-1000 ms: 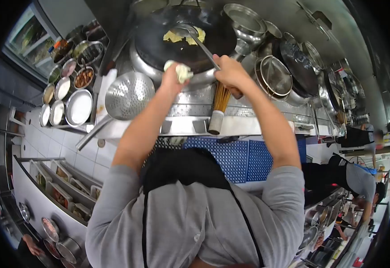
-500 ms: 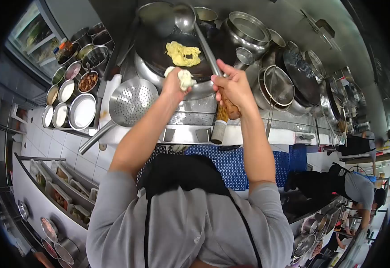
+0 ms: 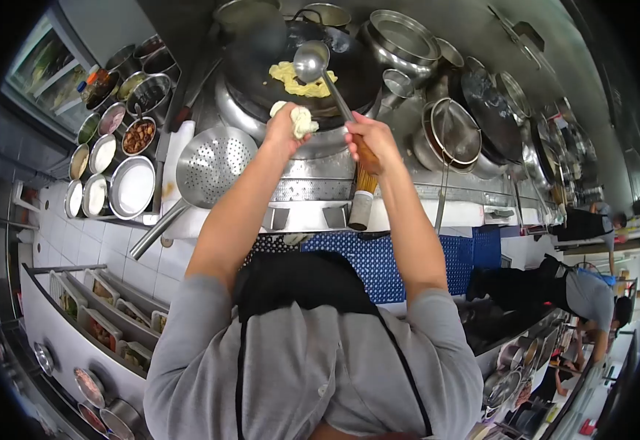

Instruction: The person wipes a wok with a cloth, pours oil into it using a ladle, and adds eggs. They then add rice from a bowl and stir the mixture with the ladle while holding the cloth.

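Observation:
Scrambled-looking yellow egg (image 3: 283, 74) lies in a dark wok (image 3: 243, 70) on the stove in front of me. My left hand (image 3: 281, 132) is closed around a bunched whitish cloth (image 3: 302, 123) at the near rim of the wok, and the rim there is hidden by cloth and fingers. Wrapped round the wooden handle of a metal ladle (image 3: 312, 61) is my right hand (image 3: 375, 139), just right of the near rim. The ladle's round bowl is over the egg and overlaps it in this view.
Left of the wok rests a perforated metal strainer (image 3: 211, 165), its handle jutting past the counter edge. Seasoning bowls (image 3: 132, 188) stand farther left. A bamboo brush (image 3: 363, 202) lies below my right hand. At right are wire sieves (image 3: 455, 132) and pots; a co-worker (image 3: 587, 297) bends farther off.
The ladle's bowl has come down and toward me, from the wok's far side to over the egg. My right hand has shifted slightly with it. The left hand keeps its grip on the cloth.

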Tool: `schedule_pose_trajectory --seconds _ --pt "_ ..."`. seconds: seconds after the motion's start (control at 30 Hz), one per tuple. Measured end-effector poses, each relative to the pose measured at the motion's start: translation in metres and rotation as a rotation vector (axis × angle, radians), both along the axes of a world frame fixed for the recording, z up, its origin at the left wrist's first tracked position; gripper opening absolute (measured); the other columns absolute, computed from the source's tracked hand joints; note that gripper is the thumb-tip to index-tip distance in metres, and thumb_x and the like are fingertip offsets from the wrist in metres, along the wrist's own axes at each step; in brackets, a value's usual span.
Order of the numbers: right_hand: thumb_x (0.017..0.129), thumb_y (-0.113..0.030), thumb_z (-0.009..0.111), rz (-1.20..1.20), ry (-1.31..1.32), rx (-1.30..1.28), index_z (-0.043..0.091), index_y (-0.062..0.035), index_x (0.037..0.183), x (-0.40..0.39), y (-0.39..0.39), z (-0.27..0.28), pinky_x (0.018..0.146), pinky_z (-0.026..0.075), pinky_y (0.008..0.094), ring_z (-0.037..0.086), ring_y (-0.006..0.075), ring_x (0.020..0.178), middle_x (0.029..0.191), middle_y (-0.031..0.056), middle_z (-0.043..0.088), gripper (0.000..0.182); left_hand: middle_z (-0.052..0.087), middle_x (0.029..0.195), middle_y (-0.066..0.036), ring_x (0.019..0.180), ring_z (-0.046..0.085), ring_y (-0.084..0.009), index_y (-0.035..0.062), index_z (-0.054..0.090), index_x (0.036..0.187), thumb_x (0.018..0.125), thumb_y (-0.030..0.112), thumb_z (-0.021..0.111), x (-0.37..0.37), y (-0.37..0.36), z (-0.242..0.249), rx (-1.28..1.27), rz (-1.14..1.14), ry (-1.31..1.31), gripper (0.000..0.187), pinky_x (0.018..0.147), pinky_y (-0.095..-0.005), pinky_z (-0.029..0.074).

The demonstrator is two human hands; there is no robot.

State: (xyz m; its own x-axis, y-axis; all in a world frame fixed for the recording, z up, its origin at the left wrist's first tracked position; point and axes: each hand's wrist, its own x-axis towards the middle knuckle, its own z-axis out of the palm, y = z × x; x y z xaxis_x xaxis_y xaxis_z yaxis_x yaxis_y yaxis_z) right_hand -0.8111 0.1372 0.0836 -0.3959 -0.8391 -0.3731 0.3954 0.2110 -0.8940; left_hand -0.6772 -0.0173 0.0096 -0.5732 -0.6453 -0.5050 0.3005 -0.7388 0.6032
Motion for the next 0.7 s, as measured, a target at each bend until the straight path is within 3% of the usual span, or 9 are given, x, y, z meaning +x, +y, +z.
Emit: schedule_pose_trajectory --seconds 0.1,0.23,0.33,0.37,0.47,0.5,0.6,0.67,0.7 --pt "0.087 -0.006 0.064 -0.140 -0.013 -0.052 0.036 -0.0013 0.140 0.005 -0.021 0.002 0.038 0.044 0.0289 0.053 0.0143 0.045 0.063 0.0043 0.058 0.060 0.063 0.075 -0.001 0.066 0.065 -0.0191 0.0162 0.060 0.087 0.087 0.032 0.054 0.003 0.000 0.007 -0.040 -0.073 -0.080 0.017 0.049 -0.0314 0.049" --pt "0.087 -0.006 0.064 -0.159 -0.125 -0.010 0.032 0.0003 0.143 0.009 -0.021 -0.005 0.036 0.043 0.0315 0.054 0.0149 0.045 0.064 0.0059 0.059 0.065 0.063 0.076 -0.004 0.065 0.065 -0.0218 0.0134 0.061 0.089 0.085 0.032 0.058 0.008 0.001 0.007 -0.025 -0.091 -0.036 0.019 0.047 -0.0345 0.050" --pt "0.088 -0.007 0.062 -0.014 0.129 0.083 0.029 -0.0002 0.145 0.009 -0.002 0.004 0.037 0.042 0.0280 0.054 0.0138 0.047 0.065 0.0052 0.058 0.066 0.063 0.075 -0.003 0.065 0.064 -0.0214 0.0140 0.060 0.088 0.085 0.033 0.059 0.012 0.001 0.010 -0.016 -0.120 -0.040 0.019 0.047 -0.0348 0.050" --pt "0.088 -0.010 0.062 -0.013 0.361 0.165 0.040 -0.0012 0.142 0.017 0.003 -0.001 0.041 0.043 0.0295 0.056 0.0137 0.049 0.062 0.0051 0.058 0.059 0.063 0.075 -0.003 0.065 0.064 -0.0213 0.0141 0.060 0.088 0.084 0.033 0.060 0.013 0.000 0.010 -0.011 -0.133 -0.033 0.019 0.047 -0.0350 0.050" --pt "0.088 -0.015 0.063 0.160 1.402 0.231 0.050 -0.0038 0.136 0.009 0.019 -0.026 0.045 0.044 0.0310 0.056 0.0139 0.050 0.059 0.0047 0.056 0.051 0.062 0.075 -0.002 0.070 0.064 -0.0205 0.0159 0.059 0.085 0.084 0.032 0.060 0.011 -0.001 0.014 -0.003 -0.146 -0.045 0.016 0.055 -0.0324 0.051" --pt "0.090 -0.020 0.062 0.047 1.426 0.116 0.067 -0.0029 0.114 0.019 0.026 -0.020 0.048 0.044 0.0319 0.058 0.0156 0.051 0.059 0.0058 0.058 0.030 0.062 0.075 -0.002 0.069 0.064 -0.0206 0.0159 0.059 0.085 0.084 0.031 0.059 0.009 -0.001 0.013 0.006 -0.122 -0.047 0.015 0.055 -0.0325 0.051" --pt "0.093 -0.029 0.056 -0.008 0.825 0.075 0.069 -0.0006 0.099 0.019 0.054 -0.021 0.059 0.050 0.0346 0.064 0.0207 0.064 0.069 0.0160 0.064 0.032 0.061 0.075 -0.002 0.068 0.064 -0.0212 0.0156 0.059 0.084 0.083 0.028 0.058 0.006 -0.004 0.007 0.021 -0.133 -0.039 0.013 0.052 -0.0333 0.051" --pt "0.096 -0.035 0.051 -0.047 0.335 0.109 0.065 0.0021 0.076 0.028 0.108 -0.031 0.044 0.045 0.0302 0.060 0.0188 0.049 0.061 0.0136 0.063 0.045 0.062 0.074 -0.003 0.066 0.065 -0.0210 0.0149 0.059 0.085 0.084 0.028 0.056 0.007 -0.006 0.010 0.010 -0.139 -0.049 0.014 0.049 -0.0337 0.051" --pt "0.096 -0.036 0.051 0.073 0.219 0.182 0.062 0.0007 0.069 0.040 0.135 -0.034 0.037 0.042 0.0253 0.054 0.0157 0.039 0.054 0.0099 0.059 0.046 0.062 0.074 -0.003 0.067 0.065 -0.0214 0.0147 0.059 0.086 0.085 0.029 0.055 0.009 -0.006 0.010 0.017 -0.151 -0.041 0.015 0.049 -0.0341 0.051"
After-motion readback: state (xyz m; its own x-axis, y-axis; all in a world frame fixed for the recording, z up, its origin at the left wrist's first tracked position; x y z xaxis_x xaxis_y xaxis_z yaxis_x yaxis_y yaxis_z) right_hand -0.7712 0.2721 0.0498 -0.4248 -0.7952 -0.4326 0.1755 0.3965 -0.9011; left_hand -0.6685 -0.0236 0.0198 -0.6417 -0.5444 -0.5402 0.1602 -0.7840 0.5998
